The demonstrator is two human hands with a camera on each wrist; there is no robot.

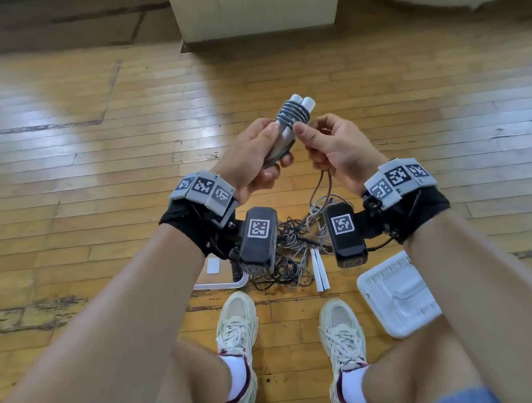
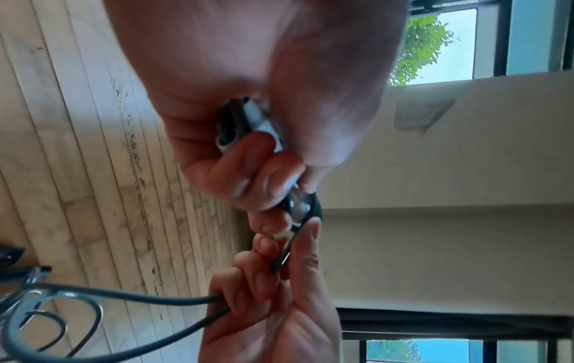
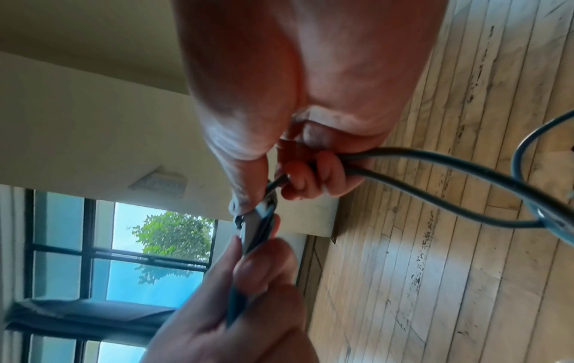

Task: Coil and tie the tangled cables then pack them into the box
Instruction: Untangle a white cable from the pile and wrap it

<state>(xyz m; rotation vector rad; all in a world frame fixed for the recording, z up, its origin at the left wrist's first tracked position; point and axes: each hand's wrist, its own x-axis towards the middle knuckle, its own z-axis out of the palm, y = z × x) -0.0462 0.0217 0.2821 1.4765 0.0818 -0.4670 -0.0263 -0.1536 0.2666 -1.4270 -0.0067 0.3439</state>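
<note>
Left hand grips the white bundle, fingers curled round it, grey cable wound in turns near its top. Right hand pinches the cable just beside the bundle, its loose run dropping between the wrists to the tangle on the floor. Wrist cameras hide part of that tangle. A white box lies right of it, white strips at its edge, shoes below.
</note>
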